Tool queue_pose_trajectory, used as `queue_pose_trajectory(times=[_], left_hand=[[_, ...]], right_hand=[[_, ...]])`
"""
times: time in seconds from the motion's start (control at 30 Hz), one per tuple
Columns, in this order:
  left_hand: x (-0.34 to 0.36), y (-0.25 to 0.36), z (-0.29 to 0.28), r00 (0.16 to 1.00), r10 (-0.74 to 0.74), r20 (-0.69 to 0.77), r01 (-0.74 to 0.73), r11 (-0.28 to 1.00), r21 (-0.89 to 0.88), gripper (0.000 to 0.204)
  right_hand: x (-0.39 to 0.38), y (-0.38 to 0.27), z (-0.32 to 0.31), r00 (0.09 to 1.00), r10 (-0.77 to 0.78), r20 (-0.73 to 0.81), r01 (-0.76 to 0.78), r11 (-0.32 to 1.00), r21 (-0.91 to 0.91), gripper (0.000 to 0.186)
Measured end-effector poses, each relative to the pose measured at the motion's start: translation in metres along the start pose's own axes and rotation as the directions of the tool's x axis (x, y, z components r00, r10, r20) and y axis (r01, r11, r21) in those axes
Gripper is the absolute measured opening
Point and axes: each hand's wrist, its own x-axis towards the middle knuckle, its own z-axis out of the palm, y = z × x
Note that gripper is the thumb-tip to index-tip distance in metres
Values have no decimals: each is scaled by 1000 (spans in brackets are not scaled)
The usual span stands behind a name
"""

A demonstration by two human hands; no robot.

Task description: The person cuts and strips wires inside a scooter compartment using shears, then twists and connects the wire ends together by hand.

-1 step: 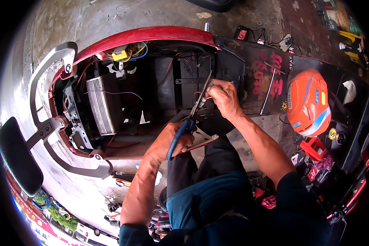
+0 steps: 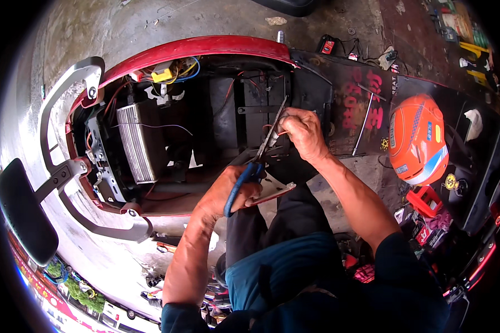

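My left hand [image 2: 228, 191] is closed round the blue handles [image 2: 234, 200] of large scissors, whose long metal blades [image 2: 278, 114] slant up and right over an open red-rimmed vehicle body [image 2: 216, 43]. My right hand [image 2: 303, 133] pinches something small and thin against the blades; my fingers hide much of it, and a short reddish wire shows beside them. A pale piece with a red edge [image 2: 280, 188] lies under the scissors. Inside the body are a finned silver box [image 2: 136, 144], a loose pale wire and a yellow connector [image 2: 162, 74] with coloured wires.
An orange helmet [image 2: 416, 139] and a long metal tool [image 2: 364, 122] lie on the dark deck to the right. Curved metal rails [image 2: 55, 127] and a black pad [image 2: 25, 211] stand out at the left. A small red-black device [image 2: 328, 44] and scattered parts lie on the concrete floor.
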Motion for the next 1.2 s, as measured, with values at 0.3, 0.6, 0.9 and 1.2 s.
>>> queue_pose_trajectory(times=[0.3, 0.6, 0.9, 1.2], left_hand=[[2, 4, -18, 983, -12, 181, 36, 991, -129, 30], [6, -4, -21, 956, 6, 293, 104, 928, -359, 30], [1, 3, -7, 986, -33, 160, 82, 947, -312, 29], [-3, -4, 12, 906, 290, -310, -14, 751, 661, 26]], right_hand=[[1, -8, -4, 938, 331, 101, -344, 863, 371, 24], [2, 2, -13, 895, 394, 207, -445, 764, 468, 22], [5, 2, -18, 849, 441, 290, -524, 633, 570, 24], [1, 1, -16, 987, 123, 100, -131, 988, 78, 20]])
